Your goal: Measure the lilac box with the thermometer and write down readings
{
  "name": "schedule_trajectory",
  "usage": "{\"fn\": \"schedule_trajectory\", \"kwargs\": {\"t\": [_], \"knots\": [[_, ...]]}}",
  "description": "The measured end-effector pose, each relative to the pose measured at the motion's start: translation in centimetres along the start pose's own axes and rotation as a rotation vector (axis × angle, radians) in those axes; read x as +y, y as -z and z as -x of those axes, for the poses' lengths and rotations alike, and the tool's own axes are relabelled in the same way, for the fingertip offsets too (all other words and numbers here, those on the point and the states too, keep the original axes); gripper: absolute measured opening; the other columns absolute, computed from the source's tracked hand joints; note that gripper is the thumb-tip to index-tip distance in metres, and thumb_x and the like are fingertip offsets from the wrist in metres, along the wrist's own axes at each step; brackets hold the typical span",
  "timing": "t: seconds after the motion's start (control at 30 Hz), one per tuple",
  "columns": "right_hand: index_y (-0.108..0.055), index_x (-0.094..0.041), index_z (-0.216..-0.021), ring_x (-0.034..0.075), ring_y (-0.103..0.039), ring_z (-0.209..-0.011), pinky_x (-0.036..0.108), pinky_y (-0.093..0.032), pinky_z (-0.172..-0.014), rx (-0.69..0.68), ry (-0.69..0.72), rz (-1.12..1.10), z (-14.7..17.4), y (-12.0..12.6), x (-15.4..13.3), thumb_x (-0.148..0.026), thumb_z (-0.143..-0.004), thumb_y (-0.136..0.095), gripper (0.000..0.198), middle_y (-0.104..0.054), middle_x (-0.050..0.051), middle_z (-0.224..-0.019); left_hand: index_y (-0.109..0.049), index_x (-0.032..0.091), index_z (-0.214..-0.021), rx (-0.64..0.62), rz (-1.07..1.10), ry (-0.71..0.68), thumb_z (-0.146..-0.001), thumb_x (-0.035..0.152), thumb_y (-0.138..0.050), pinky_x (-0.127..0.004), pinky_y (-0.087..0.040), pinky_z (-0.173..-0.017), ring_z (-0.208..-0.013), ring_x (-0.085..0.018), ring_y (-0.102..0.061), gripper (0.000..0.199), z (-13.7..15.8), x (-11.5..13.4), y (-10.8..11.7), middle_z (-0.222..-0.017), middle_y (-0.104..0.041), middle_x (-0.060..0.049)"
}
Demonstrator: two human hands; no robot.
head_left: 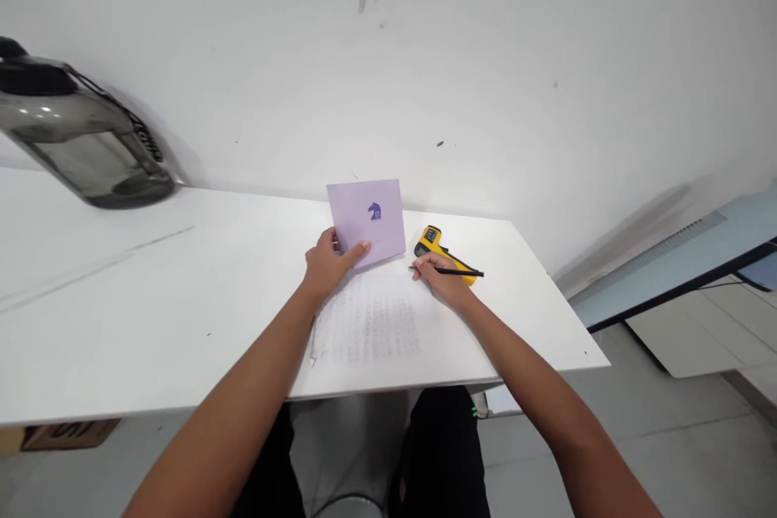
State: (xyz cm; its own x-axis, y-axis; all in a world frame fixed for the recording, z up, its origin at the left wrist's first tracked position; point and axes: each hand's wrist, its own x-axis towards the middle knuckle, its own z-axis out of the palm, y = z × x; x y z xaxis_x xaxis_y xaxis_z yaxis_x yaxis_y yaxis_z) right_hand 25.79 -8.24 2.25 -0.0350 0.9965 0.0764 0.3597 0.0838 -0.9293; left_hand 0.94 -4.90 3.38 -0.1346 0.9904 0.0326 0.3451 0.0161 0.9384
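My left hand (333, 261) grips the lower left part of a lilac card (370, 222), its thumb across the front. The card is tilted up and bears a dark purple horse-head mark. Between the fingers of my right hand (438, 277) is a black pen (458, 271), its tip pointing left toward the card's lower right corner. A sheet of paper (370, 324) with rows of faint writing lies below both hands. Just behind my right hand rests a yellow and black infrared thermometer (430, 239), partly covered by the hand and pen.
A large grey see-through water bottle (91, 129) with a black lid stands at the far left against the white wall (388, 81). The white table (182, 299) ends at a right edge. A cardboard box (71, 435) sits below the table at left.
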Motion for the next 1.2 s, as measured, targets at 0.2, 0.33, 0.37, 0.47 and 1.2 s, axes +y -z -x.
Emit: {"fn": "schedule_trajectory", "kwargs": {"t": [0.2,0.33,0.37,0.47,1.2], "knots": [[-0.059,-0.021,-0.062,0.016,-0.052,-0.061,0.029,-0.04,-0.059,0.08,0.022,0.143,-0.38,-0.33,-0.52,-0.061,-0.087,-0.057,0.047,-0.056,-0.001,-0.058,-0.054,0.019,-0.137,-0.003,-0.003,-0.011,-0.066,0.07,-0.074,-0.049,-0.047,-0.105,-0.121,-0.033,-0.06,0.089,-0.09,-0.08,-0.04,-0.132,-0.064,-0.016],[-0.063,-0.021,-0.065,0.018,-0.053,-0.066,0.03,-0.04,-0.063,0.081,0.044,0.205,-0.33,-0.51,-0.26,-0.058,-0.085,-0.057,0.042,-0.055,-0.001,-0.062,-0.053,0.019,-0.139,-0.008,-0.004,-0.009,-0.067,0.07,-0.074,-0.049,-0.049,-0.104,-0.123,-0.033,-0.06,0.09,0.02,-0.03,0.04,-0.135,-0.062,-0.017],[-0.063,-0.021,-0.065,0.018,-0.053,-0.066,0.03,-0.04,-0.063,0.077,0.041,0.204,-0.32,-0.5,-0.26,-0.057,-0.085,-0.057,0.042,-0.055,-0.001,-0.062,-0.052,0.019,-0.139,-0.016,-0.002,-0.008,-0.067,0.069,-0.074,-0.049,-0.049,-0.103,-0.123,-0.033,-0.06,0.09,0.04,-0.03,0.06,-0.135,-0.062,-0.017],[-0.063,-0.021,-0.065,0.018,-0.052,-0.067,0.03,-0.04,-0.064,0.079,0.029,0.199,-0.33,-0.44,-0.4,-0.055,-0.085,-0.057,0.04,-0.055,-0.001,-0.063,-0.053,0.019,-0.138,-0.025,0.007,-0.016,-0.068,0.069,-0.074,-0.05,-0.049,-0.104,-0.123,-0.033,-0.06,0.089,0.03,-0.13,0.07,-0.135,-0.062,-0.017],[-0.049,-0.023,-0.053,0.015,-0.043,-0.055,0.03,-0.036,-0.057,0.09,0.017,0.145,-0.08,-0.43,-0.82,-0.051,-0.083,-0.059,0.042,-0.045,-0.003,-0.051,-0.054,0.019,-0.138,-0.02,-0.004,-0.021,-0.067,0.069,-0.075,-0.05,-0.048,-0.105,-0.124,-0.034,-0.06,0.089,-0.01,-0.26,-0.01,-0.134,-0.064,-0.017]]}}
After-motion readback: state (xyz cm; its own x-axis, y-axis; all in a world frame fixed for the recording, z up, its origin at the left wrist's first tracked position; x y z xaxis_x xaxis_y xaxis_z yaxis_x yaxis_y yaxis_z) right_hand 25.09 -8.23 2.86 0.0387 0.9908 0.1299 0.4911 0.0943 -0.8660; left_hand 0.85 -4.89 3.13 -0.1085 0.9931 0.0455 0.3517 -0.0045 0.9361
